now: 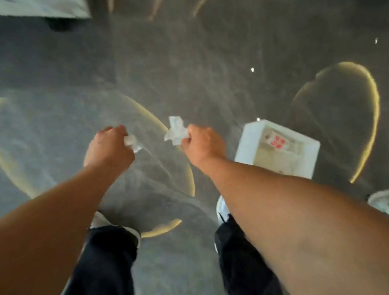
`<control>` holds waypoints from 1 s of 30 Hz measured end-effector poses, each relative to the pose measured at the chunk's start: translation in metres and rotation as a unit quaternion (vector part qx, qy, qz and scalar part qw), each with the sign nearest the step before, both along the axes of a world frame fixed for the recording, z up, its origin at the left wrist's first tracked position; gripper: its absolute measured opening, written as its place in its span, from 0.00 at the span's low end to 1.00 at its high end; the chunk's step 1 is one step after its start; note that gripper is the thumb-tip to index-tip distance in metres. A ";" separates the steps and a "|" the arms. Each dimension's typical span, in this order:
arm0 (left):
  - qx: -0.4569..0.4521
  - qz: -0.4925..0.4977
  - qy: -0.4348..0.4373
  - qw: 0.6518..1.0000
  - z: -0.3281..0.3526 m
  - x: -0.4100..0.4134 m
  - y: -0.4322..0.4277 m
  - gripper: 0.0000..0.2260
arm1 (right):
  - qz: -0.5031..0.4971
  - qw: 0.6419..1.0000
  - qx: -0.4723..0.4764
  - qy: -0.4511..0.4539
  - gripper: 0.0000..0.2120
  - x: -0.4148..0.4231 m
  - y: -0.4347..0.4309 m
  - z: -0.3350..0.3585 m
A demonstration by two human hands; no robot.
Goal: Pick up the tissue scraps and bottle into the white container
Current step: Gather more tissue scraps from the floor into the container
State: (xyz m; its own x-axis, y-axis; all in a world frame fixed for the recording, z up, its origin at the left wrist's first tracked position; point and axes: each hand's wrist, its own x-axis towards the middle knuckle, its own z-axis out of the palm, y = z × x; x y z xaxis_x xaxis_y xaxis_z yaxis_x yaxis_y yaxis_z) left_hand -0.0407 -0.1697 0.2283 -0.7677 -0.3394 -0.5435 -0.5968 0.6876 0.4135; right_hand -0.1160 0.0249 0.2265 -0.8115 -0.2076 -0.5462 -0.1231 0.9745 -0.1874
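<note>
Tissue scraps (176, 131) in both fists, white container (248, 146) right, open floor (180, 64) ahead.

Crumpled white tissue scraps (175, 131), soft and matt paper, above a grey matt carpeted floor (180, 64) with pale yellow arcs; at 3 o'clock, a smooth white container (248, 146), seemingly plastic.

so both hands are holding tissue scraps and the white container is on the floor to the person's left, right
Not quite. The head view shows the white container on the floor to the person's right. The left hand and right hand each do hold a tissue scrap.
</note>
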 end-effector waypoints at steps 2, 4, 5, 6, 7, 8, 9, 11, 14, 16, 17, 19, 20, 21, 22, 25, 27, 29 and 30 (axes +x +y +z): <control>0.019 -0.022 -0.013 0.999 -0.013 -0.018 0.081 0.11 | -0.048 0.999 0.006 0.002 0.09 -0.003 0.082 -0.009; 0.043 -0.054 -0.022 0.997 -0.024 -0.035 0.163 0.12 | -0.093 0.996 0.017 0.002 0.09 0.000 0.163 -0.013; 0.051 -0.068 -0.025 0.996 -0.028 -0.043 0.203 0.12 | -0.112 0.993 0.024 -0.003 0.09 0.003 0.202 -0.014; 0.059 -0.080 -0.032 0.995 -0.030 -0.048 0.242 0.12 | -0.128 0.991 0.033 -0.015 0.09 0.006 0.239 -0.015; 0.068 -0.089 -0.039 0.993 -0.034 -0.052 0.276 0.13 | -0.142 0.989 0.039 -0.028 0.09 0.009 0.273 -0.019; 0.078 -0.096 -0.045 0.991 -0.038 -0.056 0.308 0.12 | -0.156 0.986 0.044 -0.038 0.09 0.011 0.303 -0.025; 0.087 -0.105 -0.049 0.989 -0.044 -0.061 0.338 0.12 | -0.171 0.983 0.048 -0.047 0.09 0.011 0.330 -0.031; 0.090 -0.126 -0.055 0.986 -0.057 -0.071 0.386 0.12 | -0.199 0.977 0.057 -0.054 0.10 0.013 0.371 -0.042; 0.081 -0.114 -0.064 0.988 -0.083 -0.086 0.434 0.12 | -0.240 0.968 0.053 -0.044 0.12 0.013 0.408 -0.064; 0.081 -0.082 -0.068 0.991 -0.101 -0.095 0.454 0.12 | -0.278 0.959 0.037 -0.042 0.09 0.010 0.424 -0.082; 0.082 -0.070 -0.069 0.992 -0.110 -0.099 0.461 0.13 | -0.299 0.953 0.031 -0.039 0.07 0.008 0.429 -0.091; 0.110 -0.046 -0.090 0.989 -0.124 -0.106 0.471 0.18 | -0.330 0.943 0.023 -0.050 0.07 0.005 0.437 -0.104; 0.135 -0.035 -0.111 0.984 -0.128 -0.109 0.473 0.23 | -0.337 0.939 0.023 -0.071 0.09 0.004 0.439 -0.107; 0.155 -0.028 -0.130 0.979 -0.131 -0.112 0.472 0.28 | -0.343 0.934 0.024 -0.100 0.12 0.003 0.440 -0.108; 0.164 -0.029 -0.144 0.976 -0.131 -0.113 0.467 0.31 | -0.351 0.928 0.024 -0.127 0.16 0.002 0.438 -0.107; 0.123 -0.055 -0.149 0.980 -0.119 -0.114 0.438 0.27 | -0.354 0.922 0.032 -0.153 0.19 -0.001 0.426 -0.091; 0.083 -0.083 -0.145 0.983 -0.098 -0.115 0.406 0.19 | -0.325 0.934 0.047 -0.144 0.17 -0.008 0.409 -0.073; 0.051 -0.123 -0.137 0.982 -0.067 -0.117 0.367 0.11 | -0.279 0.948 0.055 -0.146 0.12 -0.018 0.381 -0.048; 0.035 -0.155 -0.130 0.979 -0.045 -0.118 0.343 0.10 | -0.254 0.954 0.056 -0.150 0.10 -0.024 0.361 -0.032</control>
State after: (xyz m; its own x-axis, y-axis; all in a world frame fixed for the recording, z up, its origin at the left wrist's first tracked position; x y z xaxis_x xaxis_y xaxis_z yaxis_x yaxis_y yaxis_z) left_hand -0.1583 0.1734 0.1833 -0.6605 -0.0673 -0.7478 -0.4558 0.8274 0.3281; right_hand -0.1405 0.3856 0.1943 -0.5949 0.2439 -0.7659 0.4133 0.9101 -0.0312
